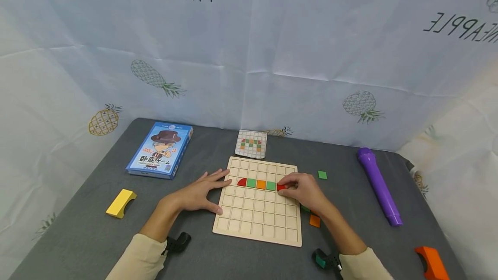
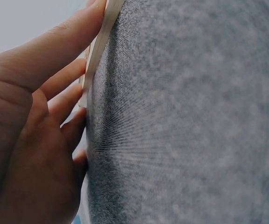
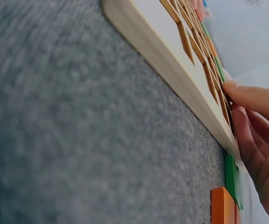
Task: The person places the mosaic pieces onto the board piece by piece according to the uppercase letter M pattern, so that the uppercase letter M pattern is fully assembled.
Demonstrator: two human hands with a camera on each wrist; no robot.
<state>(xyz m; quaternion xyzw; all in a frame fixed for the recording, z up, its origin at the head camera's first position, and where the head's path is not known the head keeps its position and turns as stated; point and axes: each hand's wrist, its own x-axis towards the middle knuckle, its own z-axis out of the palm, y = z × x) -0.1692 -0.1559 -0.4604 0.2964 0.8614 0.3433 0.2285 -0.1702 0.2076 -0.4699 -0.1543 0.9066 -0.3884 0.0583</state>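
Observation:
A pale wooden grid board [image 1: 256,217] lies on the dark table. Across one of its upper rows run a red quarter-round tile [image 1: 242,182], a green square tile [image 1: 251,183], an orange square tile [image 1: 261,184] and another green tile [image 1: 271,186]. At the right end of this row my right hand [image 1: 305,191] pinches a red tile [image 1: 280,187], partly hidden by the fingers. My left hand [image 1: 196,193] is spread at the board's left edge, fingertips and thumb touching it. In the left wrist view, the thumb [image 2: 73,32] lies against the board's rim.
A pattern card [image 1: 250,144] lies behind the board. Right of it are a green tile [image 1: 322,175], an orange tile [image 1: 315,221] and a purple microphone [image 1: 380,187]. A blue game box [image 1: 160,150] and a yellow arch block [image 1: 121,203] sit left; an orange arch block [image 1: 432,262] lies front right.

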